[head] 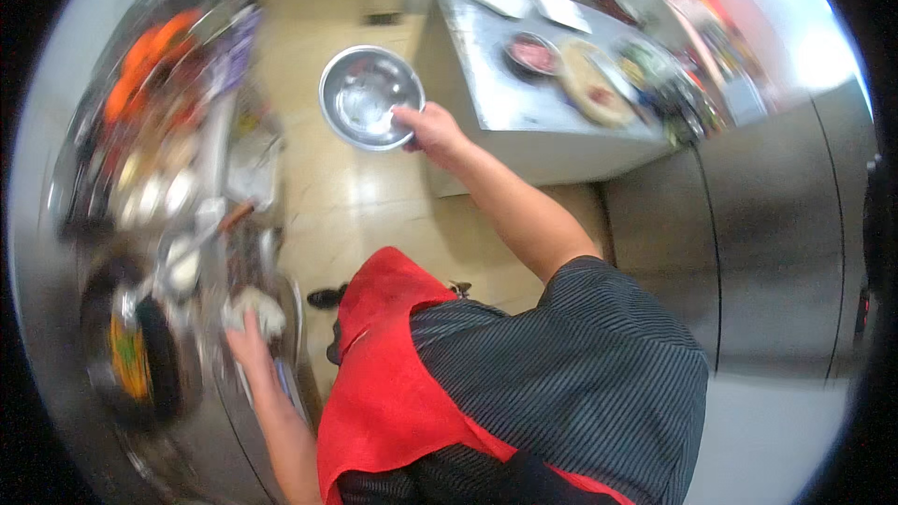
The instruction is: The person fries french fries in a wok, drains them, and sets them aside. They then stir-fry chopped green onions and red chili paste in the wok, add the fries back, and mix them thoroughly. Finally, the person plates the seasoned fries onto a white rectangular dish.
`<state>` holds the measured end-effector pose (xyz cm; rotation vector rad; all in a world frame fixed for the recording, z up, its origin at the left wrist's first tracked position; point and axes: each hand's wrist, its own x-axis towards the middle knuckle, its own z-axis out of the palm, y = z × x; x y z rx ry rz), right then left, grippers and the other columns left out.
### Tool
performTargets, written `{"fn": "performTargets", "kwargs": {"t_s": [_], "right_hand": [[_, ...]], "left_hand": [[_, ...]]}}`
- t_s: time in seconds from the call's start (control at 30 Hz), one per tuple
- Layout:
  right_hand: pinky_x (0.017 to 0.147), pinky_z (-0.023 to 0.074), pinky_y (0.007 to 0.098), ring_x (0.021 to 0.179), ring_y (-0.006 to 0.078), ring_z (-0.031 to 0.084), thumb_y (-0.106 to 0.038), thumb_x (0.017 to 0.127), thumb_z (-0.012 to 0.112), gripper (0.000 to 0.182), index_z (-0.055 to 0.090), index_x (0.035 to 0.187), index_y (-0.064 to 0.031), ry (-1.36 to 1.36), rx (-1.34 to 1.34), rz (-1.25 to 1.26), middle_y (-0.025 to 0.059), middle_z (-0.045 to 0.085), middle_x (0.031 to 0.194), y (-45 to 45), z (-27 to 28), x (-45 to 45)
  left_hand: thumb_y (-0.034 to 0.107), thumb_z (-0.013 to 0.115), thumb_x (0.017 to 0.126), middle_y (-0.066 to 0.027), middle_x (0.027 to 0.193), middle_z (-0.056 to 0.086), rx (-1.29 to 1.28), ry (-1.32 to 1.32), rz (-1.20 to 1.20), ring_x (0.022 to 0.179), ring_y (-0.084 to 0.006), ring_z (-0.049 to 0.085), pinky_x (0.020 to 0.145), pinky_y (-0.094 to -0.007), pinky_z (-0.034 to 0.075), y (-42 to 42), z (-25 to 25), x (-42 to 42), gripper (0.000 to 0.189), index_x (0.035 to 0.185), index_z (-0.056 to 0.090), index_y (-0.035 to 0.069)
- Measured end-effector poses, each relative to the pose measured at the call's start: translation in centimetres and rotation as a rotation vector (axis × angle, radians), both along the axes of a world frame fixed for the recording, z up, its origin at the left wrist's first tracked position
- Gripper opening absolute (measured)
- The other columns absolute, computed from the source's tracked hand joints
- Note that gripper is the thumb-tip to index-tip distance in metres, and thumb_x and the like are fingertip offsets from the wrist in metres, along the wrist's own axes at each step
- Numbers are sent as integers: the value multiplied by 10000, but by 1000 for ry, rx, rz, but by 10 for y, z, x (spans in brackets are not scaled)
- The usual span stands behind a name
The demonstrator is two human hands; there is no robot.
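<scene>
My right hand [431, 130] grips the rim of a metal bowl [365, 97], thumb inside, held out over the tiled floor. The bowl holds no food that I can make out. On the left, my left hand [249, 340] reaches over the stove counter and touches a pale, crumpled cloth-like thing [261, 312]; blur hides whether the fingers close on it. Beside that hand, further left, a dark wok [165, 358] holds orange and green food [131, 358]. A ladle or strainer with a wooden handle [237, 216] lies above the wok.
A metal worktable [498, 98] at the upper right bears a bowl of pinkish meat [532, 54], a round cutting board [582, 77] with a knife, and white trays [558, 9]. Steel cabinets [652, 224] stand at the right. Blurred containers and an orange thing [144, 63] line the left counter.
</scene>
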<state>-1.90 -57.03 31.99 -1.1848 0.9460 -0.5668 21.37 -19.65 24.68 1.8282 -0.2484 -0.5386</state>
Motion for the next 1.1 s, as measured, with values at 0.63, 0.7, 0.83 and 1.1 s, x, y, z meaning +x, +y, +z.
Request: {"fn": "performTargets", "kwargs": {"t_s": [0.63, 0.7, 0.83, 1.1], "right_hand": [[423, 420, 206, 543, 121, 538, -232, 916, 499, 163, 533, 847, -88, -380, 295, -1502, 24, 561, 666, -286, -84, -715], [466, 474, 241, 560, 126, 554, -278, 949, 473, 246, 536, 823, -76, -466, 109, -1319, 40, 579, 678, -353, -19, -760], [491, 419, 222, 547, 118, 504, -362, 930, 509, 326, 553, 886, -41, -290, -2, -1095, 20, 553, 676, -422, 32, -768], [488, 394, 229, 580, 91, 497, -183, 852, 588, 116, 588, 856, -67, 40, 320, -362, 9, 542, 687, -352, -91, -518]], "left_hand": [[153, 617, 844, -80, 904, 593, 726, 100, -407, 747, -183, 561, 614, -357, 466, -77, -200, -271, 303, 1065, 514, -28], [144, 617, 848, -78, 939, 591, 682, 96, -394, 774, -181, 567, 625, -350, 473, -112, -184, -295, 332, 1111, 497, -19], [127, 616, 856, -75, 1007, 588, 516, -37, -465, 828, -177, 577, 645, -337, 486, -183, -158, -325, 401, 1204, 463, -1], [175, 584, 900, -88, 1101, 569, 1, 572, 45, 962, -210, 585, 761, -417, 520, -279, -53, -392, 368, 1226, 457, 59]]}}
